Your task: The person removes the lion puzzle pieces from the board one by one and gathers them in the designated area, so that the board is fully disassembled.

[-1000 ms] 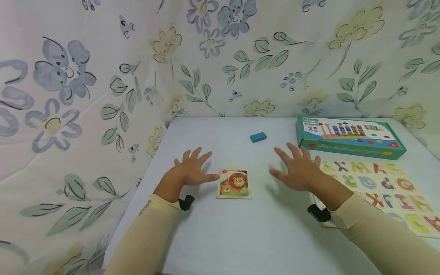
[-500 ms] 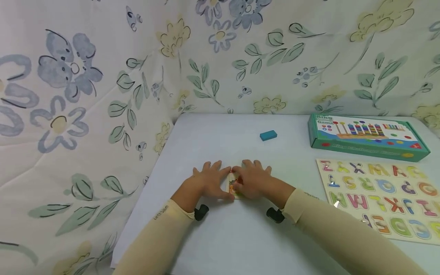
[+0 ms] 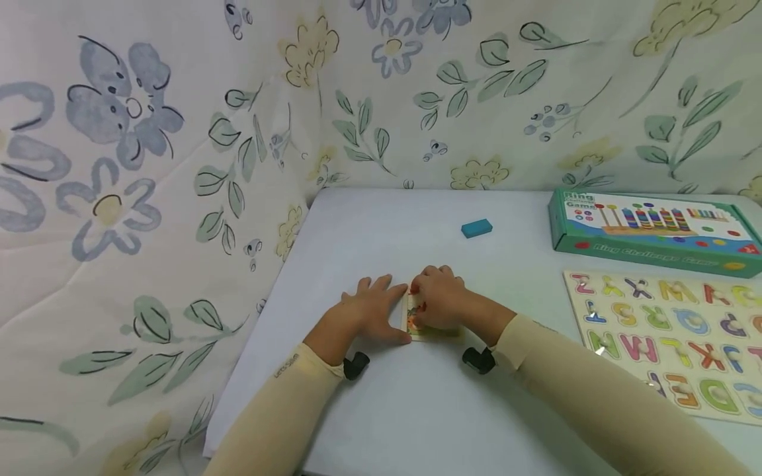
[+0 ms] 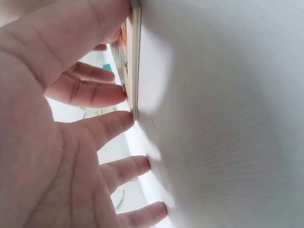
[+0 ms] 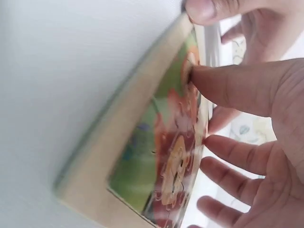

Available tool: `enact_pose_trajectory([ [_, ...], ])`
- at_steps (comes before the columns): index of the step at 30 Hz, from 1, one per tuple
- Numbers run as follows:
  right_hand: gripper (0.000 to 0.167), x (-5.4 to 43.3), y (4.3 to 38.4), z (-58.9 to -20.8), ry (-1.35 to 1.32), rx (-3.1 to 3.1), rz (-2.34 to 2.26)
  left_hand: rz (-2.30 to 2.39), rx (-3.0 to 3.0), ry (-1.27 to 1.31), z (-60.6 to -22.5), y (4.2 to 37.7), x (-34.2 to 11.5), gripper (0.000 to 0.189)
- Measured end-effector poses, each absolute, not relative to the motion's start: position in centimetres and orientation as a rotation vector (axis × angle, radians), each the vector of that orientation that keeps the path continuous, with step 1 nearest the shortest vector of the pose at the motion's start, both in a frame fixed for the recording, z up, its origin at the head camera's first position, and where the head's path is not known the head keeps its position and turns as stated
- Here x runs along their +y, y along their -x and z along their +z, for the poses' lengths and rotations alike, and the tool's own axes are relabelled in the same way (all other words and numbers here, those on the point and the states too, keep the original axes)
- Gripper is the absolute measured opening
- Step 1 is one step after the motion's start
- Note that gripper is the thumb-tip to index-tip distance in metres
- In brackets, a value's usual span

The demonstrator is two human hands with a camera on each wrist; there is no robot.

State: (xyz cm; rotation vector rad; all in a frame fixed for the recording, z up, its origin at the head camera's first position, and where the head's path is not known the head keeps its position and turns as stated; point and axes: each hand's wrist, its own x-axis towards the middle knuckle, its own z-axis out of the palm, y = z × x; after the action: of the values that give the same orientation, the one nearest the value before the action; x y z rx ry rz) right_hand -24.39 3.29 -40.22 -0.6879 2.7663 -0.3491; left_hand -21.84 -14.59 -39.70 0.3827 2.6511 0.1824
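Observation:
A small wooden jigsaw puzzle (image 3: 413, 319) with a lion picture lies flat on the white table, partly covered by my hands. My left hand (image 3: 374, 313) spreads along its left side, thumb and index fingertips at the two corners. In the left wrist view these fingertips meet the wooden edge (image 4: 134, 71), while the other fingers reach past it. My right hand (image 3: 442, 299) bends over the picture. Seen from the right wrist, its thumb (image 5: 228, 85) presses on an orange part of the puzzle (image 5: 142, 156), with the other fingertips along the picture's far side.
Behind the hands lies a blue block (image 3: 477, 229). A green Ring Challenge Game box (image 3: 649, 251) stands at the back right, and a wooden alphabet board (image 3: 604, 304) with colourful letters lies in front of it. A floral curtain (image 3: 369, 99) hangs along the back and left.
Both hands came down and inward from above the table to the lion puzzle. Since half a second ago the right hand has curled further over the picture. The view has turned slightly left.

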Motion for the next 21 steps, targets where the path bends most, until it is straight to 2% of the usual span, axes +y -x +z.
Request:
enact_pose_trajectory([
  [4, 0.05, 3.1, 24.7, -40.1, 0.652, 2.791, -0.35, 0.207, 2.649, -0.38, -39.9, 21.7, -14.8, 0.098],
  [10, 0.012, 3.6, 25.1, -39.9, 0.584, 2.811, -0.616, 0.21, 2.651, -0.379, -40.0, 21.8, -14.8, 0.098],
  [15, 0.013, 5.0, 25.5, -39.3, 0.639, 2.727, -0.801, 0.22, 2.639, -0.371, -39.8, 21.8, -14.7, 0.099],
  [21, 0.012, 8.8, 26.3, -38.1, 0.545, 2.682, -0.874, 0.22, 2.638, -0.37, -39.9, 21.7, -14.9, 0.1],
])
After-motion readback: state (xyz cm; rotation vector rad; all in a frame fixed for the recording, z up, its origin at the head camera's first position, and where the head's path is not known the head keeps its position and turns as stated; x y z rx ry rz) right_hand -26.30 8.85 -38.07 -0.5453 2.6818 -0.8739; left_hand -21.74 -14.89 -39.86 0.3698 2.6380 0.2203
